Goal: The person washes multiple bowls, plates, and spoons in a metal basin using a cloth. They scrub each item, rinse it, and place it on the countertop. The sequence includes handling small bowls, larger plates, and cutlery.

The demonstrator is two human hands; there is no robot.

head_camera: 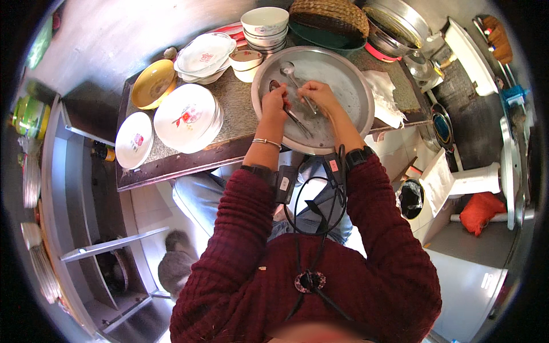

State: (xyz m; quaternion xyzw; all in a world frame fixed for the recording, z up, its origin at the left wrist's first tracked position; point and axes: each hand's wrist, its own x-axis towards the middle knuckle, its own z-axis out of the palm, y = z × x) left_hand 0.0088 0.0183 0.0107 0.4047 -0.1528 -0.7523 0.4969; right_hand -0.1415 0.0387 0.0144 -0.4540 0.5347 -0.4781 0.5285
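Note:
A wide metal basin holding some cloudy water stands at the table's front edge. Over its left half, my left hand is closed around metal utensils. Their thin ends point down towards the basin's near side, and a dark spoon bowl shows beyond my fingers. My right hand grips a metal spoon by its handle. This spoon's bowl points away from me, and its handle end emerges below my fingers. Part of each handle is hidden by my hands.
Left of the basin stand stacked plates, a yellow bowl, glass dishes and stacked bowls. A woven basket and metal pots are behind. A white cloth hangs over the table edge. A grey cat is on the floor.

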